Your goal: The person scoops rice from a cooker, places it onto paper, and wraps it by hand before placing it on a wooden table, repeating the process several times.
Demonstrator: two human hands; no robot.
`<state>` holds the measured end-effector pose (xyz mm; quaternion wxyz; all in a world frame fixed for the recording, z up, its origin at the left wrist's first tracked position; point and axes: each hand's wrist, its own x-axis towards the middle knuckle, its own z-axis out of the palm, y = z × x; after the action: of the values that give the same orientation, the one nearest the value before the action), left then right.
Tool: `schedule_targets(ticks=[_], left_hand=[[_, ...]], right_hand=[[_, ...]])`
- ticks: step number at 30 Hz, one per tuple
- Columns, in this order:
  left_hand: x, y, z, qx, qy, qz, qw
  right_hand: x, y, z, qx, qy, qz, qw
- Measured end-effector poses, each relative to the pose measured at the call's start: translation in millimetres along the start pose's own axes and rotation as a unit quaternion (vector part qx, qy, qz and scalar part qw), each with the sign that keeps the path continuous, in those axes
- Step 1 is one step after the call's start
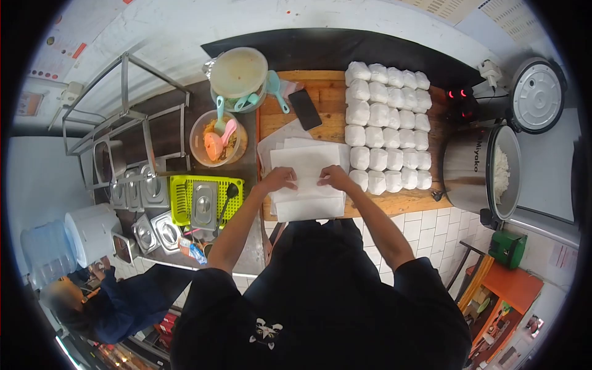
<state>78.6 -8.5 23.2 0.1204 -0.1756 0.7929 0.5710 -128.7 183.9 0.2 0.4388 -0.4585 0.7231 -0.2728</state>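
Papers (307, 206), wooden table (328, 92), tiled floor (431, 231), seemingly kitchen (179, 40)

The brand name "Miyako" reads in dark letters along the side of the metal rice cooker (464, 176); print on the wall posters (66, 34) is too small to read

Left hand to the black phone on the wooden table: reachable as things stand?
Probably yes. The left hand is at the white paper sheets, and the phone lies just beyond them; nothing upright stands between. It would likely have to leave the paper first.
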Motion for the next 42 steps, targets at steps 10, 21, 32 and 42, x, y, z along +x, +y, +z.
schedule_targets(ticks=[10, 21, 32, 42], left_hand=[[-2.9, -9.7, 25.5, 0.18, 0.108, -0.006, 0.978], [-8.8, -6.6, 38.3, 0.347, 0.19, 0.065, 0.916], [-64.4, -20.2, 79.6, 0.369, 0.195, 0.166, 0.894], [-54.6, 3.4, 57.2, 0.321, 0.157, 0.037, 0.933]], right_hand=[[3.1, -22.8, 14.8, -0.244, 0.017, 0.003, 0.97], [-5.0, -24.0, 17.0, -0.248, 0.064, -0.067, 0.964], [-70.7, -22.5, 40.9, -0.206, 0.134, -0.193, 0.95], [-46.3, 3.7, 24.4, -0.209, 0.049, -0.21, 0.954]])
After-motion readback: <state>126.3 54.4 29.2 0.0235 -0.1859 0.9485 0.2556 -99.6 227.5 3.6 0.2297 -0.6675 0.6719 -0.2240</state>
